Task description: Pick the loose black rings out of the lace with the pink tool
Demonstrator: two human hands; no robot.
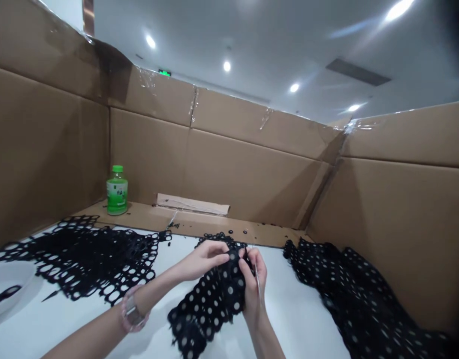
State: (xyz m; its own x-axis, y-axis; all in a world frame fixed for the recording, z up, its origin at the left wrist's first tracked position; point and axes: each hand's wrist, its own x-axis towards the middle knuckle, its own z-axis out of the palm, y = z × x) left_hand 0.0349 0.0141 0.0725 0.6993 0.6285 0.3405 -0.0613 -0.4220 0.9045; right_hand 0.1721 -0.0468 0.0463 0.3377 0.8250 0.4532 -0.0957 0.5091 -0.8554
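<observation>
A black fabric piece with pale dots (210, 301) hangs down over the white table from between my two hands. My left hand (203, 259) pinches its upper edge between thumb and fingers. Close beside it, my right hand (255, 279) is closed at the same edge. A thin, shiny metal tool (257, 281) lies along the right palm; its exact kind is too small to make out. Behind the hands, more black perforated fabric (218, 239) rests on the table.
Black netting with large holes (102, 254) spreads across the left side, near a white bowl (12, 274) holding black scraps. A green bottle (117, 192) stands at the back left. More dotted black fabric (356, 289) is heaped at right. Cardboard walls (229, 164) surround the table.
</observation>
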